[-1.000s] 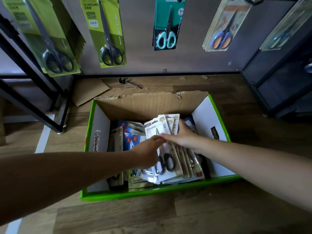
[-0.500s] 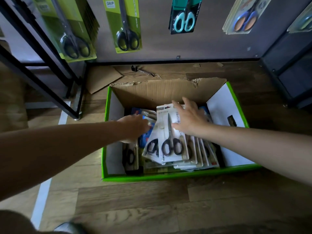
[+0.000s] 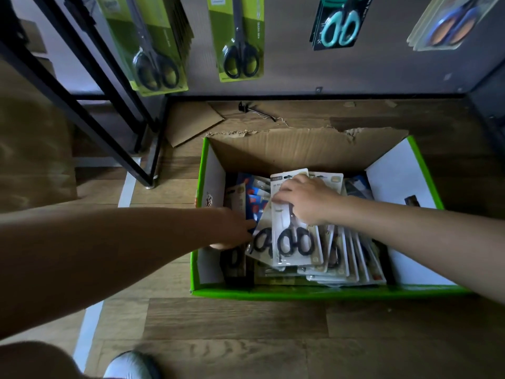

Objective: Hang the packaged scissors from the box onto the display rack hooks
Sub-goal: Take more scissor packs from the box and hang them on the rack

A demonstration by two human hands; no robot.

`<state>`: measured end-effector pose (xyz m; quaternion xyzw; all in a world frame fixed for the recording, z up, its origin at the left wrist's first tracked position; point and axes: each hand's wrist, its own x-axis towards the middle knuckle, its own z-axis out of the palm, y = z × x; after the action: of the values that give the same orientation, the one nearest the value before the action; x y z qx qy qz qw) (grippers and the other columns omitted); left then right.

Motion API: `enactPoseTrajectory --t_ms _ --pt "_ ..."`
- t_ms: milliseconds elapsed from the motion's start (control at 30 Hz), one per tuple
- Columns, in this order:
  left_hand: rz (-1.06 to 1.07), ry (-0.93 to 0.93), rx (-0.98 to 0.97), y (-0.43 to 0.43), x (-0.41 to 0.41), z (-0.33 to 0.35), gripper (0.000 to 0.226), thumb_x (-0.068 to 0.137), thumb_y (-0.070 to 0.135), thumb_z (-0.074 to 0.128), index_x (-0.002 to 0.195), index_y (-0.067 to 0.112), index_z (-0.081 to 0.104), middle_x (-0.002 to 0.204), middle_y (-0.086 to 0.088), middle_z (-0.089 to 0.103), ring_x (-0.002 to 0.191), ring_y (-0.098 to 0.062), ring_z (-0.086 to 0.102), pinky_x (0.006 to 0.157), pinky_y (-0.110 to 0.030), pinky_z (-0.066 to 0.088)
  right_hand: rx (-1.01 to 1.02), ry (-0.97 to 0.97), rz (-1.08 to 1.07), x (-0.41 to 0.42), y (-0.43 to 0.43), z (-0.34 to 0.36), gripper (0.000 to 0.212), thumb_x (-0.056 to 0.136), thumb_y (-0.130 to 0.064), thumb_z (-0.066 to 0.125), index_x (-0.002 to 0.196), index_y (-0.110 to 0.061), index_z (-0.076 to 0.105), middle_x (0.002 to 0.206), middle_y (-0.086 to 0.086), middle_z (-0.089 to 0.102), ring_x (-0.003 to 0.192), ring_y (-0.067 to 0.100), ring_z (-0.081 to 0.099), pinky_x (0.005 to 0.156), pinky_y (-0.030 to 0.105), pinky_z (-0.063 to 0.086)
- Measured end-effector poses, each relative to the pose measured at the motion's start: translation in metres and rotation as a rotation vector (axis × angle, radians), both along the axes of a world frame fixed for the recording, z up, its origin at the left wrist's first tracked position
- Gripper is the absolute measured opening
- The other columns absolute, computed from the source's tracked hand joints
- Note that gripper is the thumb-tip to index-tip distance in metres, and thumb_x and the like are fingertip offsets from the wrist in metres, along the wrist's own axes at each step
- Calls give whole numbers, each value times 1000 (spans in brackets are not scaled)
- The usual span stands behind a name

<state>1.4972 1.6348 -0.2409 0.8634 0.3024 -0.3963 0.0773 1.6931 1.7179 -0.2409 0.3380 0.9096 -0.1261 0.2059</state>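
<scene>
Packaged scissors [image 3: 293, 242] pinched by right hand [image 3: 308, 201], left hand [image 3: 232, 228] alongside, its grip hidden

— What lies on the wooden floor [image 3: 232, 324]?
— A flat piece of cardboard [image 3: 191, 123], close to the foot of a black metal frame [image 3: 109, 105]. Just right of it lies a loose metal peg [image 3: 257, 112].
— Anything else?
— Two small cardboard scraps [image 3: 349, 104] further right, near the back edge of the floor. A white strip [image 3: 88, 332] runs along the boards at the left. A dark cabinet [image 3: 489, 99] stands at the far right.
</scene>
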Motion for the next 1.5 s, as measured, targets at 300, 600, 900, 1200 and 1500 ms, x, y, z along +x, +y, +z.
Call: enactPoseTrajectory --t_ms 300,600,900,1200,1500 --pt "-27 19 54 4 -2 6 42 99 13 46 141 17 43 132 -8 53 115 -29 55 87 -39 50 -1 -14 27 -2 -4 2 52 93 -60 40 142 -42 40 151 -2 25 135 27 25 109 54 29" --pt "58 -242 212 5 45 36 57 101 6 40 153 20 21 151 -3 15 128 -25 38 84 -36 49 -79 -60 49 17 6 9 45 99 -50 38 144 -41 40 157 -3 19 142 26 15 115 47 23" --pt "158 -429 235 14 104 40 41 104 13 36 143 23 37 142 -2 32 122 -25 38 70 -32 38 46 263 -533 70 -19 9 91 80 -35 72 152 -14 20 155 14 18 143 33 22 113 40 27" --pt "747 -844 35 4 119 17 58 80 -9 59 130 16 45 135 -6 33 102 -31 57 71 -35 47 -109 467 -900 96 -9 0 50 87 -25 67 135 -14 54 136 10 46 127 22 45 99 22 34" --pt "1199 -602 84 23 102 11 89 78 50 74 142 6 32 139 -12 45 128 -30 45 102 -40 43 -362 485 -1217 98 -15 -2 38 85 -35 71 114 -14 60 110 3 65 96 21 61 77 25 45"
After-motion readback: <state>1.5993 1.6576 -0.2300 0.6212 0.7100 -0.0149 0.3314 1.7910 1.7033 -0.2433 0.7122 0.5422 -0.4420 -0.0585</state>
